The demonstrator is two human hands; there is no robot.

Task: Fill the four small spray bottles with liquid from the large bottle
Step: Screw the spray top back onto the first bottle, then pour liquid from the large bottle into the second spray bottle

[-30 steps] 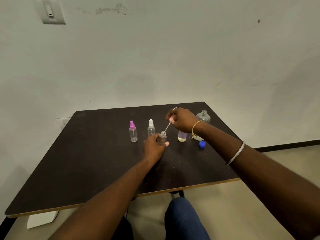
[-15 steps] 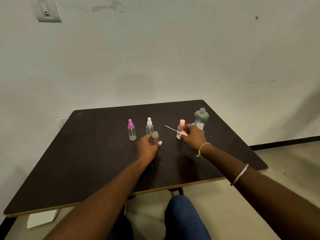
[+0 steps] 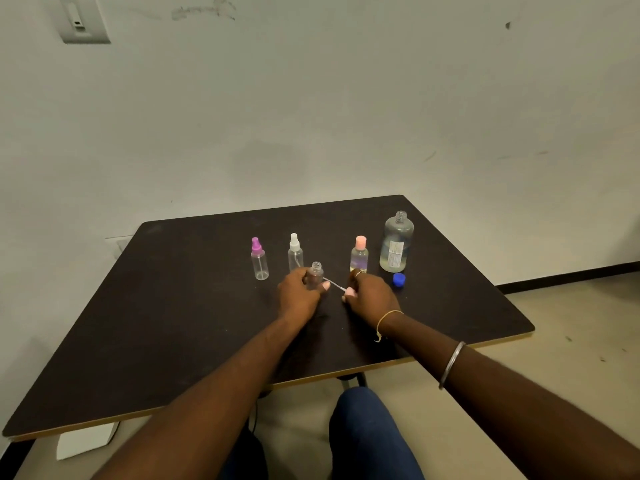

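Note:
My left hand (image 3: 298,295) grips an uncapped small clear bottle (image 3: 316,273) standing on the dark table (image 3: 173,323). My right hand (image 3: 372,295) pinches its pink spray top (image 3: 349,291) low by the tabletop, the thin tube pointing left toward the bottle. Behind stand a purple-topped small bottle (image 3: 259,259), a white-topped small bottle (image 3: 295,252) and a pink-capped small bottle (image 3: 359,255) holding yellowish liquid. At the right, the large clear bottle (image 3: 396,242) is uncapped, liquid in its lower part. Its blue cap (image 3: 399,280) lies in front of it.
The table's far edge meets a pale wall. A white box (image 3: 86,441) sits on the floor under the front left corner. My knee in blue trousers (image 3: 367,431) shows below the front edge.
My right hand pulled the pink spray top out of the small bottle and lowered it to the tabletop beside my left hand. The left hand kept its grip on the bottle.

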